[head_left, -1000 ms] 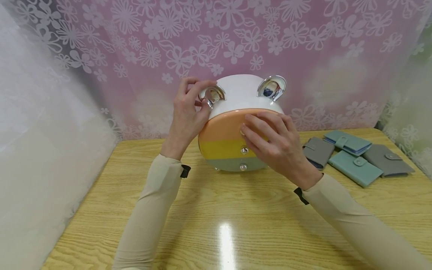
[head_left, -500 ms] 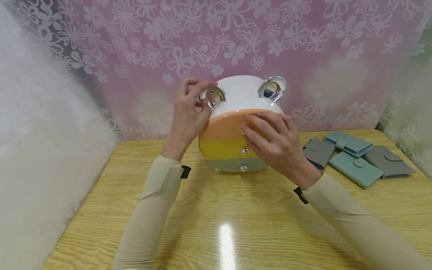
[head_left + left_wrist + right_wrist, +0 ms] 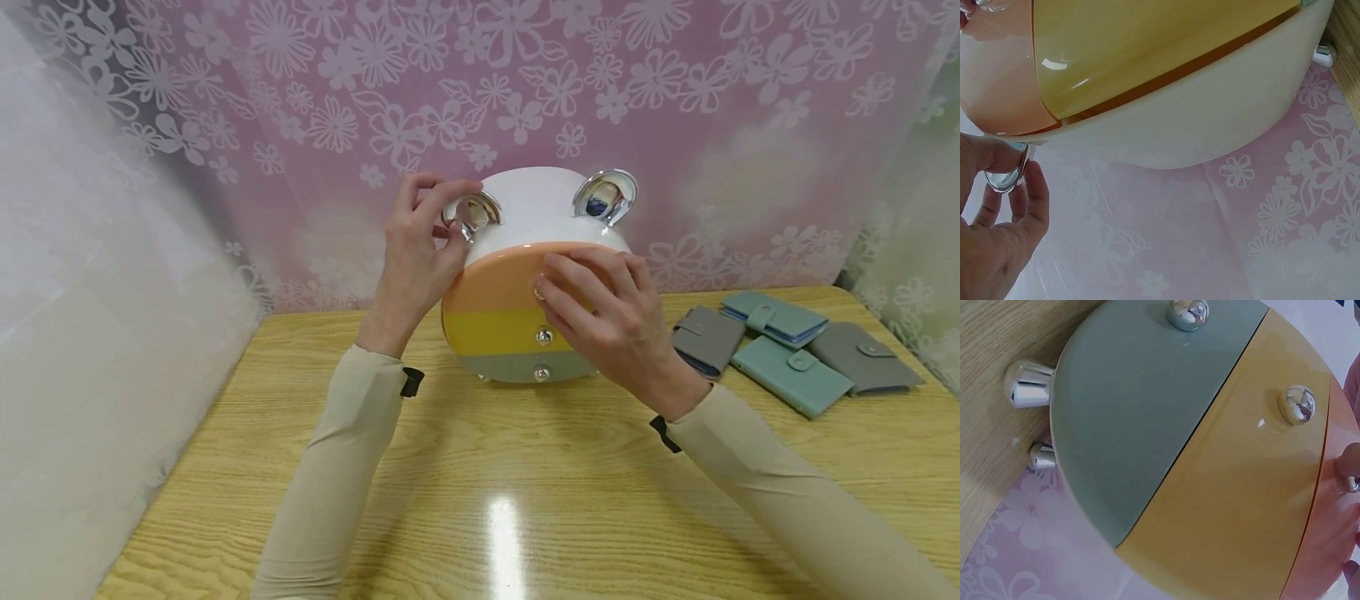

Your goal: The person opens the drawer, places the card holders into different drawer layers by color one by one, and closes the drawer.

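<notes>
In the head view a small rounded drawer chest (image 3: 536, 200) with a white body stands on the wooden table. Its front has an orange drawer (image 3: 487, 283), a yellow drawer (image 3: 487, 332) and a grey-green drawer (image 3: 502, 367), all looking closed. Two chrome ears rise from its top. My left hand (image 3: 420, 250) pinches the left ear (image 3: 472, 212) between thumb and fingers, as the left wrist view also shows. My right hand (image 3: 618, 321) is over the orange drawer, thumb and fingers around its chrome knob (image 3: 1352, 484). That knob is mostly covered by the hand.
Several wallets lie at the right of the table: a grey one (image 3: 708, 337), a green one (image 3: 795, 375) and others beside them. A pink flowered curtain (image 3: 337, 150) hangs right behind the chest. Short chrome feet (image 3: 1030, 384) hold the chest off the table.
</notes>
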Demonstrator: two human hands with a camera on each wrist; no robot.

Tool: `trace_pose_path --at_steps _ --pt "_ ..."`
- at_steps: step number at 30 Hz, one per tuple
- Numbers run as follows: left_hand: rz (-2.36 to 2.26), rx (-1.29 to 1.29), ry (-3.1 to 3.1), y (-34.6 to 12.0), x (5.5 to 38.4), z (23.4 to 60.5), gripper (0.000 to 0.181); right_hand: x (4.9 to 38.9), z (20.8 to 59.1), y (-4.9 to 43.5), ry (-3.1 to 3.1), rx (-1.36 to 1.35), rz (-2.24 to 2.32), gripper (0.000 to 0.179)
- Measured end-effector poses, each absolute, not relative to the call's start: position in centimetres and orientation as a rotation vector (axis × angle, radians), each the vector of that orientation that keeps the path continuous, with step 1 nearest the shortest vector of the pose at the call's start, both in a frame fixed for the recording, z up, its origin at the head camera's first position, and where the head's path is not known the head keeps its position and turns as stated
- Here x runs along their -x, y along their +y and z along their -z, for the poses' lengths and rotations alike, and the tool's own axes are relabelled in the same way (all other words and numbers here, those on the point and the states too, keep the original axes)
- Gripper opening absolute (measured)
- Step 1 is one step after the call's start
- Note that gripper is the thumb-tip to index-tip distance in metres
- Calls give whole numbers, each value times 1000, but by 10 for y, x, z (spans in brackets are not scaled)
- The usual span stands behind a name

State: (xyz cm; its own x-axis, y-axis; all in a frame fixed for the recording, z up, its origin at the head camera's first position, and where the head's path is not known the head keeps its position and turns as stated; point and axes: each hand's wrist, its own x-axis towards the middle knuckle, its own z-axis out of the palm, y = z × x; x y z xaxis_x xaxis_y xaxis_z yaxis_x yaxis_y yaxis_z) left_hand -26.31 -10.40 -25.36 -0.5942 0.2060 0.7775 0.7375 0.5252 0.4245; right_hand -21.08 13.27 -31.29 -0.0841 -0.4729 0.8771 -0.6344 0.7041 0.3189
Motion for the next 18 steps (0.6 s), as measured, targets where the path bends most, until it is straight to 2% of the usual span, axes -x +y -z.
trace_pose_path --at_steps 8,18 --pt "1040 757 -2089 -107 263 253 43 210 312 131 -1649 -908 -185 26" --pt "1036 743 -2126 -106 263 251 43 198 323 138 -1592 -1056 -153 19"
